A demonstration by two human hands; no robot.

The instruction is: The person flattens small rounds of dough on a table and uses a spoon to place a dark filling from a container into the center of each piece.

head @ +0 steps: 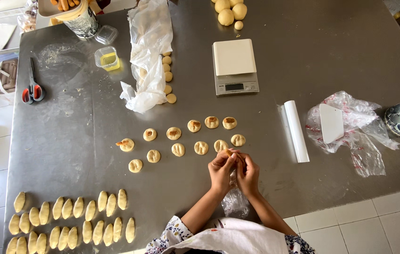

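My left hand (220, 170) and right hand (247, 171) pinch a dough piece (228, 153) shut; I think shaping it comes next.

Scale (234, 66), scissors (33, 87), white roller (296, 130).

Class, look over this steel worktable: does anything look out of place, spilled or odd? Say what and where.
Mostly orderly. Flour smears dust the steel table near the red-handled scissors. In the flat dough rounds' upper row, the far-left one has filling poking over its edge, unlike its neighbours. Both hands pinch one dough piece.
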